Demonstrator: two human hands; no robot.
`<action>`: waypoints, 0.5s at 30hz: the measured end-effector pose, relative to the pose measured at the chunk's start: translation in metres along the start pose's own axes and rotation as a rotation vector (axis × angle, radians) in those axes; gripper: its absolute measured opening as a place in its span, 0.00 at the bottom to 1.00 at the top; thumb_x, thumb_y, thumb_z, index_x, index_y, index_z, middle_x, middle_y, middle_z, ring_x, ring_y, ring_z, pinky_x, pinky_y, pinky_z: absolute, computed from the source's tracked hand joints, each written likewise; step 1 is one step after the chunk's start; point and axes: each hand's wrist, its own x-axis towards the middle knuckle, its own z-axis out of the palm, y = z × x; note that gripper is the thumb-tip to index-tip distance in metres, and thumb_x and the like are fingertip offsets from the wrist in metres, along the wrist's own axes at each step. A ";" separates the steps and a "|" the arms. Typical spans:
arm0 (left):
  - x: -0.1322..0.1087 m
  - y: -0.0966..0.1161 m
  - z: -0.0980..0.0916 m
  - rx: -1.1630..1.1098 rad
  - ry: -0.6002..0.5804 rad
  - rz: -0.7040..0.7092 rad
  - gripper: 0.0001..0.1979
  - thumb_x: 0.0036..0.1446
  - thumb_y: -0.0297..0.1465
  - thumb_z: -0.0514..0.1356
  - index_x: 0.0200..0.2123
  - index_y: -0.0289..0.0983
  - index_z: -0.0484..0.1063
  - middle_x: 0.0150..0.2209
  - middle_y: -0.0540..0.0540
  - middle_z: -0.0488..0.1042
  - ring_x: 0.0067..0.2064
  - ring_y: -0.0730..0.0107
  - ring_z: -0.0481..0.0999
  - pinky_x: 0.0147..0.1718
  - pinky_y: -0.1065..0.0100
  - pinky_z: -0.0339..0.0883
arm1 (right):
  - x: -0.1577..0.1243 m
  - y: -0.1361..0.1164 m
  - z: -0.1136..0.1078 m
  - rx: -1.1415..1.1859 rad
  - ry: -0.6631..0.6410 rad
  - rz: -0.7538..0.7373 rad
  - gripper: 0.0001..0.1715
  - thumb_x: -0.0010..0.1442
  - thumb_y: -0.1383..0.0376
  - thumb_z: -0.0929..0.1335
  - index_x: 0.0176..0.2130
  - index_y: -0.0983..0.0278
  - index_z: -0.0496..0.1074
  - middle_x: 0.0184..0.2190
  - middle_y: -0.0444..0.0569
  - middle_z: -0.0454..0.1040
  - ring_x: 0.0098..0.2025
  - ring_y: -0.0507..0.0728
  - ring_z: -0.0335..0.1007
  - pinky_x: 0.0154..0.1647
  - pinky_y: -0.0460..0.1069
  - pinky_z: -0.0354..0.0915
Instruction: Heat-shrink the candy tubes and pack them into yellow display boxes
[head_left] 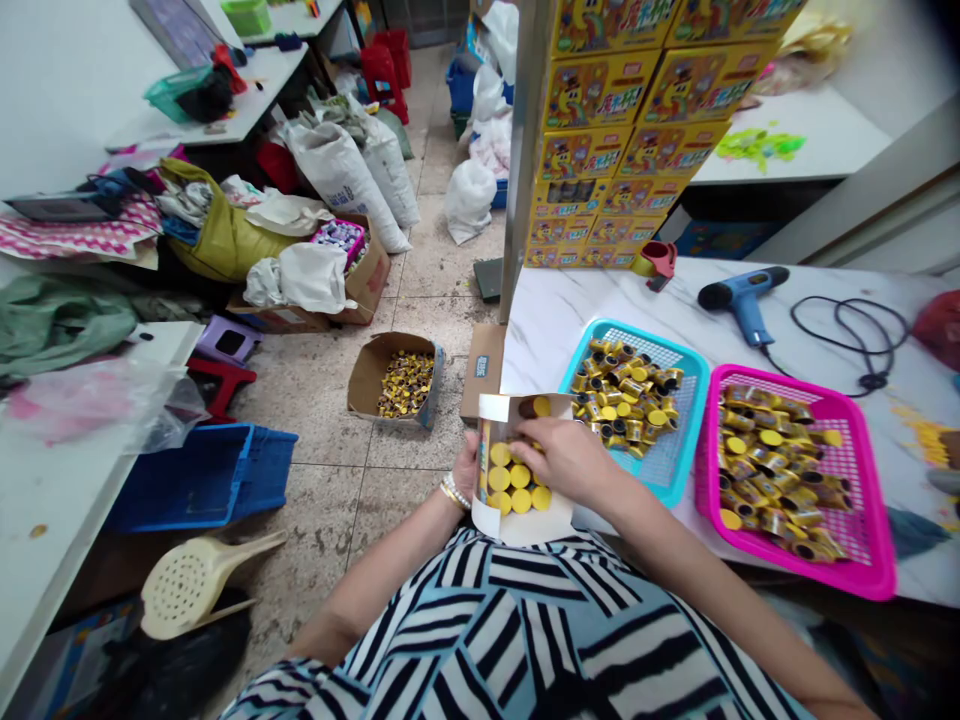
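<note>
Nearest is the person's striped top, then L hand, bracelet at wrist, gripping the side of an open carton held up by the table edge. R hand sits right over the yellow-capped tubes inside, fingers curled down on them; can't tell if it's pinching one or just pressing. Carton's lower part is packed w/ caps, upper part still has a gap, so approx part-filled. Just past R hand, a teal basket and, further right, a pink basket both hold big heaps of gold tubes, so plenty left. Both sit on a marble table w/ a blue heat gun beyond. Further on, stacked yellow boxes. On floor at left, a cardboard tray of small tubes, a blue crate, and far off, white sacks.
</note>
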 end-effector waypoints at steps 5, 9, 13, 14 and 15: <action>0.002 0.002 -0.007 -0.034 0.027 0.037 0.49 0.41 0.61 0.64 0.61 0.38 0.64 0.55 0.35 0.73 0.61 0.43 0.68 0.61 0.47 0.57 | -0.008 0.023 -0.013 0.374 0.207 -0.117 0.18 0.64 0.65 0.63 0.51 0.62 0.73 0.48 0.52 0.74 0.51 0.55 0.70 0.55 0.51 0.65; 0.005 0.005 0.001 -0.034 0.034 0.025 0.48 0.41 0.60 0.65 0.61 0.38 0.65 0.57 0.35 0.72 0.62 0.43 0.66 0.62 0.48 0.55 | -0.009 0.022 -0.007 0.323 0.349 -0.158 0.24 0.62 0.68 0.62 0.58 0.64 0.66 0.53 0.55 0.70 0.56 0.57 0.66 0.59 0.54 0.63; 0.010 0.008 0.010 -0.002 0.037 0.069 0.46 0.43 0.59 0.65 0.61 0.41 0.66 0.59 0.37 0.70 0.64 0.46 0.63 0.64 0.49 0.52 | -0.005 0.005 0.018 0.072 0.443 -0.097 0.22 0.66 0.66 0.61 0.56 0.68 0.69 0.51 0.59 0.73 0.55 0.62 0.66 0.58 0.57 0.64; 0.010 0.009 0.010 0.004 0.030 0.069 0.46 0.43 0.59 0.65 0.61 0.42 0.66 0.60 0.37 0.69 0.65 0.46 0.62 0.65 0.49 0.51 | -0.005 0.004 0.023 0.033 0.448 -0.088 0.21 0.66 0.65 0.62 0.56 0.68 0.70 0.52 0.59 0.73 0.55 0.63 0.65 0.58 0.57 0.63; 0.010 0.010 0.009 0.008 0.017 0.059 0.45 0.43 0.59 0.65 0.61 0.42 0.65 0.61 0.38 0.68 0.66 0.47 0.61 0.65 0.49 0.50 | -0.007 0.006 0.026 0.015 0.461 -0.084 0.21 0.66 0.64 0.62 0.56 0.67 0.70 0.53 0.58 0.73 0.55 0.62 0.65 0.58 0.57 0.63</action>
